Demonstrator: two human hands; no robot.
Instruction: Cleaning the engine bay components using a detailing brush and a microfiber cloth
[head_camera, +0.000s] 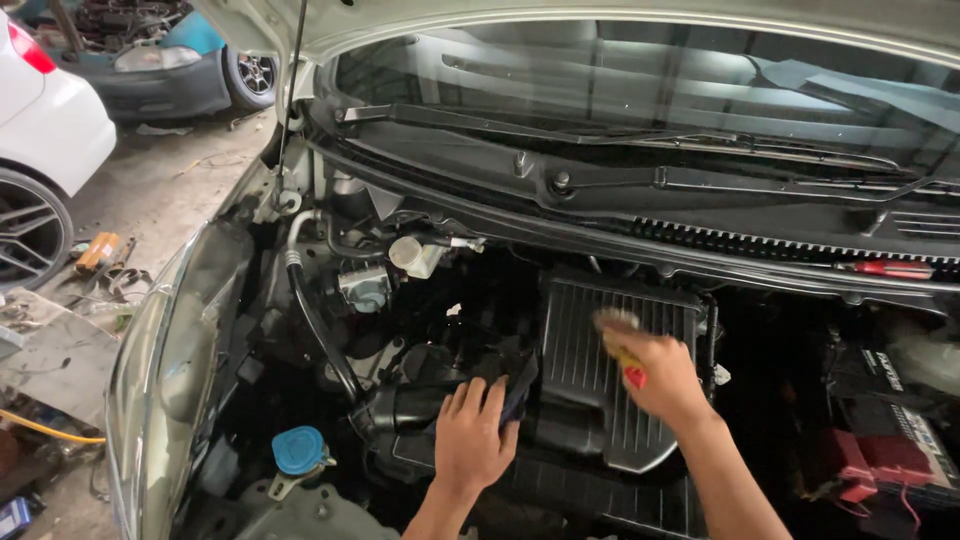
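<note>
Head view: left hand (472, 432) lies flat, fingers spread, on a dark cloth (518, 392) at six o'clock. Right hand (655, 375), at its three o'clock, grips a blurred yellow-red brush (626, 350) over the ribbed black air-filter box (600, 350).

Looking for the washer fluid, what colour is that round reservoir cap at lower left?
Blue reservoir cap, clearest in the head view.

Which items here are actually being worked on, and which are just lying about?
In use: left hand on the black intake duct; right hand holding a brush on the ribbed air-filter box.

Lying about: red-handled screwdriver below the windscreen; blue reservoir cap; battery.
</note>
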